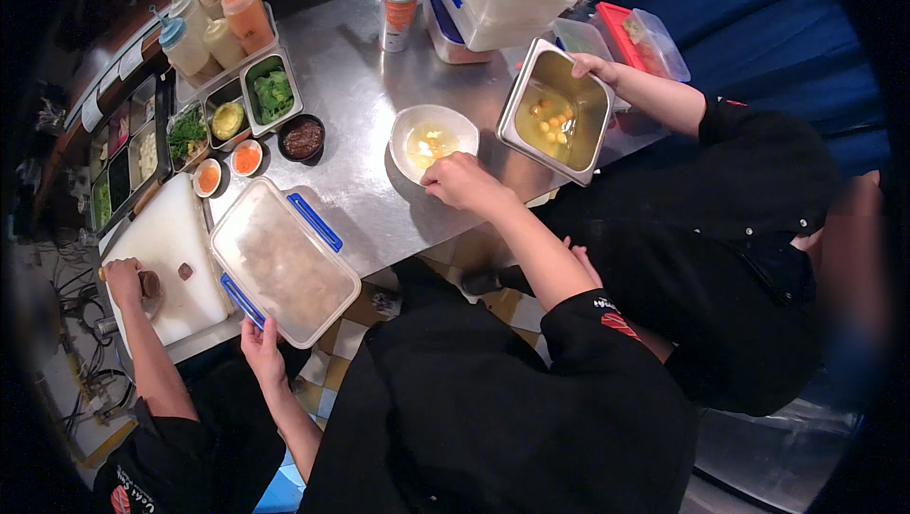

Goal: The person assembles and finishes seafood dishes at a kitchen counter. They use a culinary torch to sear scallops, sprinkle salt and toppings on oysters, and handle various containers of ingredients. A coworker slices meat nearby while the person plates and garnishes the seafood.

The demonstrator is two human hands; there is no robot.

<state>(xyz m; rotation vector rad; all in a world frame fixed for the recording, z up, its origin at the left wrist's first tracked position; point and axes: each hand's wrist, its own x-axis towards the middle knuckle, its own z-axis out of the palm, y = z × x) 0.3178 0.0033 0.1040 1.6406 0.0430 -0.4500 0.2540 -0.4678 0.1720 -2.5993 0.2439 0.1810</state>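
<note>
**Right hand [460, 182] curled at a pale bowl [403, 139], left hand [261, 348] gripping a lidded box [284, 258]**

The round bowl, smooth and off-white, sits mid-counter on brushed, softly reflective steel [360, 87]; a clear, glossy liquid with small yellow blobs pools in it; the right hand is bent over its near rim, fingers folded inward, though whether they pinch the rim or something small I cannot tell.

The box lies at lower left, a rounded rectangle of cloudy, see-through plastic with blue clips and mottled beige contents; the left hand closes on its near edge beside one clip; its near right corner juts past the counter over checkered floor tiles [346, 339].

At right, a co-worker's hand [595, 68] holds a deep, shiny metal pan [559, 73] tilted close to the bowl, shiny yellow balls in its liquid; at far left, another person's hand [123, 282] is closed over a matte white cutting board [175, 220]; beyond the box stand a dark round dish of lumpy brown paste [301, 137] and soft plastic squeeze bottles [248, 16].
</note>
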